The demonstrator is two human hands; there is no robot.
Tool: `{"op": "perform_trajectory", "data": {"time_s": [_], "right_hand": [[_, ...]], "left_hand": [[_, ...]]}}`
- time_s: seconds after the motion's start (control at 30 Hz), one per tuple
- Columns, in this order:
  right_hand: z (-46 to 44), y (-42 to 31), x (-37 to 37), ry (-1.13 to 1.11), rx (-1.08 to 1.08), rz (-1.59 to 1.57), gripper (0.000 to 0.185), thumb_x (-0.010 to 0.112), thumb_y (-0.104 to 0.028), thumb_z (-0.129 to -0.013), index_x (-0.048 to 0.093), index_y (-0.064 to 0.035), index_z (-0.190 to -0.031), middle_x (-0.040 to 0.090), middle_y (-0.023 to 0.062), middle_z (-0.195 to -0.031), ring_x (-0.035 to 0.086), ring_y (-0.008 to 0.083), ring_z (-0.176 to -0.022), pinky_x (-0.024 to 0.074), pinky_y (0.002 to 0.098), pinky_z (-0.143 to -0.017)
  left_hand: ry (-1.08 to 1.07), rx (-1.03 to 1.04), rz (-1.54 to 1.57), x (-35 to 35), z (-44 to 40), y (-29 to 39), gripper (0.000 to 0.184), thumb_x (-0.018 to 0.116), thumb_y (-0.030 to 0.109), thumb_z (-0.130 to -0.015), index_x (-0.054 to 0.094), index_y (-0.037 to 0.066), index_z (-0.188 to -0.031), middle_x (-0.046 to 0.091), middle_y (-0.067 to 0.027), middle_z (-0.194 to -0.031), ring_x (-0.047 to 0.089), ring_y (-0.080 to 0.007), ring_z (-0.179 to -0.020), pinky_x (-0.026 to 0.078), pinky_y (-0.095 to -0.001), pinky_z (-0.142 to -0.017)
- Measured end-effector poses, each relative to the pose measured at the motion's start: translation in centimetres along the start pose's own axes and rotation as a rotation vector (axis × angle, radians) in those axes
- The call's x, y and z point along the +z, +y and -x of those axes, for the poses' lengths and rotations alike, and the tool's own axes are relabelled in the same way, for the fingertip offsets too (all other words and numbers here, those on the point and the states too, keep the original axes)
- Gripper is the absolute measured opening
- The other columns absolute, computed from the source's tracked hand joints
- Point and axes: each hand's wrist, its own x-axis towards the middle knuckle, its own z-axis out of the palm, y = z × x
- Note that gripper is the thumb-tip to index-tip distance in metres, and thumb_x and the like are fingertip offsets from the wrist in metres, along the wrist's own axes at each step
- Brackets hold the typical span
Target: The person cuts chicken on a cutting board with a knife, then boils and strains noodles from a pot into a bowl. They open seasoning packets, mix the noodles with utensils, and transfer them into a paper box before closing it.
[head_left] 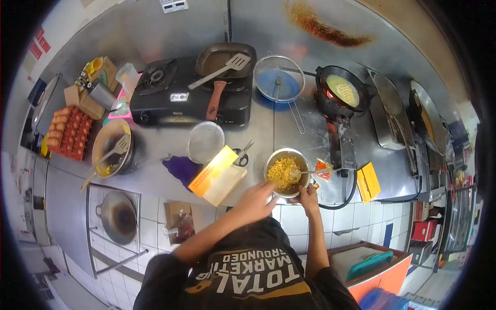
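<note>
At the counter's front edge sits a round metal bowl (270, 165) filled with cooked noodles (283, 175) in a yellow-orange coating. A utensil with a pale head and metal handle (311, 171) lies in the noodles, its handle sticking out to the right. My left hand (260, 198) is closed at the bowl's lower left rim, fingers along its edge. On the lower right rim, my right hand (309, 199) grips the bowl with bent fingers. Red-and-white sachets (323, 169) lie right of the bowl. Scissors (243, 154) and an open yellow noodle packet (219, 175) are to the left.
Behind stands a black stove (181, 111) with a square pan and spatula. A lit burner at the right carries a black pan (323, 77) with pale liquid and noodles. Egg trays (70, 132), a wok with food (129, 139) and strainers (205, 143) occupy the left and middle.
</note>
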Motion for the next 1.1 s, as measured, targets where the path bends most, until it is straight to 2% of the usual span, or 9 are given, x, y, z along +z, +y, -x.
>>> {"op": "perform_trajectory", "data": {"time_s": [0.07, 0.17, 0.2, 0.27, 0.4, 0.47, 0.53, 0.7, 1.1], "right_hand": [[0.3, 0.6, -1.1, -0.029, -0.044, 0.041, 0.034, 0.051, -0.012, -0.101, 0.049, 0.0058, -0.13, 0.066, 0.0161, -0.107, 0.07, 0.0224, -0.083, 0.0644, 0.0327, -0.062], [0.8, 1.6, -3.1, 0.059, -0.594, 0.632, 0.026, 0.052, -0.012, -0.102, 0.054, 0.0063, -0.12, 0.068, 0.0157, -0.105, 0.071, 0.0193, -0.082, 0.0635, 0.0313, -0.064], [1.8, -0.2, -2.8, 0.022, -0.593, 0.632, 0.026, 0.052, -0.012, -0.102, 0.054, 0.0063, -0.12, 0.068, 0.0157, -0.105, 0.071, 0.0193, -0.082, 0.0635, 0.0313, -0.064], [5.3, -5.6, -1.1, -0.083, -0.2, 0.291, 0.025, 0.054, -0.013, -0.102, 0.055, 0.0068, -0.117, 0.069, 0.0158, -0.102, 0.071, 0.0189, -0.081, 0.0631, 0.0323, -0.063], [7.5, -8.8, 0.7, -0.115, -0.309, 0.501, 0.02, 0.055, -0.015, -0.099, 0.059, 0.0051, -0.104, 0.07, 0.022, -0.074, 0.073, 0.0268, -0.066, 0.0578, 0.0399, -0.06], [8.3, -10.3, 2.7, -0.098, -0.302, 0.539, 0.02, 0.055, -0.014, -0.098, 0.059, 0.005, -0.097, 0.067, 0.0222, -0.069, 0.071, 0.0313, -0.062, 0.0554, 0.0423, -0.058], [9.4, -12.3, 4.9, -0.049, -0.484, 0.763, 0.023, 0.056, -0.016, -0.097, 0.058, 0.0057, -0.091, 0.064, 0.0239, -0.065, 0.067, 0.0384, -0.059, 0.052, 0.0468, -0.057], [10.3, -13.9, 11.2, 0.035, -0.61, 1.036, 0.03, 0.059, -0.021, -0.093, 0.06, 0.0046, -0.078, 0.064, 0.0308, -0.073, 0.066, 0.0471, -0.067, 0.0518, 0.054, -0.062], [11.0, -15.0, 24.7, 0.27, -0.388, 1.378, 0.044, 0.056, -0.038, -0.09, 0.072, 0.0028, -0.09, 0.07, 0.0281, -0.089, 0.069, 0.0475, -0.085, 0.0542, 0.0535, -0.077]], "left_hand": [[0.003, 0.064, -0.007, 3.7, -6.5, 1.5, 0.037, 0.067, 0.026, -0.09, 0.062, 0.002, -0.118, 0.065, -0.0228, -0.108, 0.064, -0.0413, -0.1, 0.052, -0.0487, -0.08], [-0.051, 0.127, -0.053, 7.8, -10.7, 2.8, 0.036, 0.067, 0.025, -0.088, 0.063, 0.004, -0.116, 0.067, -0.021, -0.104, 0.065, -0.0408, -0.095, 0.053, -0.0487, -0.078], [-0.188, 0.092, -0.1, 8.0, -10.8, 3.2, 0.035, 0.068, 0.024, -0.086, 0.063, 0.005, -0.115, 0.069, -0.0186, -0.1, 0.067, -0.0399, -0.09, 0.054, -0.0482, -0.076], [-0.133, 0.07, -0.128, 7.6, -9.7, 3.8, 0.031, 0.067, 0.023, -0.086, 0.065, 0.005, -0.11, 0.07, -0.0175, -0.094, 0.068, -0.0388, -0.086, 0.054, -0.0479, -0.074], [0.079, -0.057, -0.065, 1.9, -4.1, 6.8, 0.018, 0.064, 0.015, -0.089, 0.07, 0.003, -0.1, 0.069, -0.0173, -0.084, 0.07, -0.0287, -0.073, 0.055, -0.0394, -0.064], [0.172, -0.332, 0.116, -0.9, 0.4, 6.9, 0.014, 0.062, 0.006, -0.09, 0.068, 0.0, -0.1, 0.069, -0.0151, -0.083, 0.069, -0.0193, -0.069, 0.055, -0.032, -0.059], [0.267, -0.384, 0.19, -4.1, 4.7, 6.3, 0.012, 0.063, 0.004, -0.092, 0.067, -0.002, -0.102, 0.072, -0.0124, -0.089, 0.068, -0.0133, -0.073, 0.056, -0.0277, -0.065], [0.269, -0.541, 0.498, -9.1, 12.2, 1.1, 0.018, 0.059, 0.006, -0.097, 0.067, -0.002, -0.11, 0.073, -0.0113, -0.1, 0.068, -0.0129, -0.077, 0.055, -0.0255, -0.068], [0.125, -0.523, 0.862, -11.3, 17.0, -11.2, 0.028, 0.054, 0.01, -0.101, 0.066, 0.001, -0.125, 0.073, -0.0103, -0.11, 0.068, -0.0119, -0.075, 0.052, -0.024, -0.06]]}}
